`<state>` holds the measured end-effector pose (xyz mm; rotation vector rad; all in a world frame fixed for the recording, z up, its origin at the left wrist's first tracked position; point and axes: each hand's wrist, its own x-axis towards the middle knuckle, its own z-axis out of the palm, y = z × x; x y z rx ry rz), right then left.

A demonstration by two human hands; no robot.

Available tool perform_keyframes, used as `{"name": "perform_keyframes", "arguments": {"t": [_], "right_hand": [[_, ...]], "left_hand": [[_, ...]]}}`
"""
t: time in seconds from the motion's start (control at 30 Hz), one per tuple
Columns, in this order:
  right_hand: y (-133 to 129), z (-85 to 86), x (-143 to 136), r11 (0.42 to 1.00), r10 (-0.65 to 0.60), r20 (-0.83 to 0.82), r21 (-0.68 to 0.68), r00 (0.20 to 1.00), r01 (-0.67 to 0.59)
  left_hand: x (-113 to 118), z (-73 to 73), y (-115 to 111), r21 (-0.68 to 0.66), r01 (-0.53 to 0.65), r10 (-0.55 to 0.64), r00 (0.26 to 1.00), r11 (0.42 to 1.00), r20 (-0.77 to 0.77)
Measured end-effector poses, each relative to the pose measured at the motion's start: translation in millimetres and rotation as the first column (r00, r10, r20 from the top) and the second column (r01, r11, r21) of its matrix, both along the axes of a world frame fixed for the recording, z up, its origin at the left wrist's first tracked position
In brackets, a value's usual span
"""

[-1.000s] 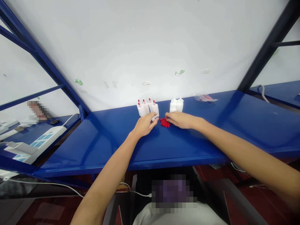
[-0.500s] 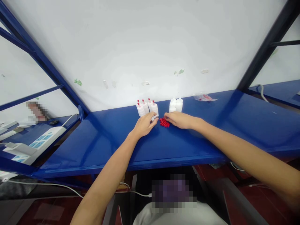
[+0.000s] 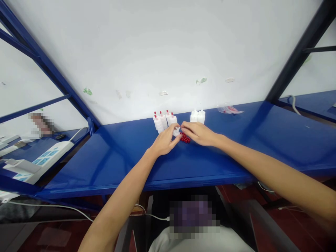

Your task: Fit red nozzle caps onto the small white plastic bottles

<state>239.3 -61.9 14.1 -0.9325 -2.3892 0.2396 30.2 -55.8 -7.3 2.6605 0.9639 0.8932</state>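
Bottle: white, above the desk, pinched between the thumb and curled fingers of the left hand, just left of the small red caps. Top close to the fingertips of the right hand. Right fingers bent and drawn in toward the thumb, over the far edge of the caps; too small and too covered to tell whether pressed together or pinching a cap. Caps lying in a tight cluster on the desk, between the two hands and partly under the right one.

Behind the left hand, near the wall, standing upright close together: capped bottles, white with red tips. Behind the right hand, also upright: plain bottles, all white, partly hidden by that hand. Farther right, lying flat near the wall: clear bag with red inside.
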Motion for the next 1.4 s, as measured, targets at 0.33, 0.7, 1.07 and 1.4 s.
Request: {"name": "perform_keyframes", "arguments": {"t": [0.33, 0.7, 1.07, 1.4], "right_hand": [[-4, -1.5, -4, 0.999, -0.036, -0.080, 0.031, 0.996, 0.038], [17, 15.9, 36, 0.783, -0.536, -0.180, 0.259, 0.825, 0.566], [25, 9.0, 36, 0.802, -0.593, 0.084, 0.159, 0.801, 0.576], [25, 7.2, 35, 0.823, -0.566, 0.096, 0.129, 0.819, 0.553]], "left_hand": [[1, -1.8, 1, 0.011, 0.021, -0.022, 0.994, 1.000, 0.103], [-29, -5.9, 39, 0.080, -0.405, 0.296, 0.776, 0.911, 0.557], [-38, -11.1, 51, 0.010, -0.335, 0.270, 0.775, 0.942, 0.571], [-36, -13.5, 53, -0.135, -0.514, 0.522, 0.757, 0.847, 0.392]]}}
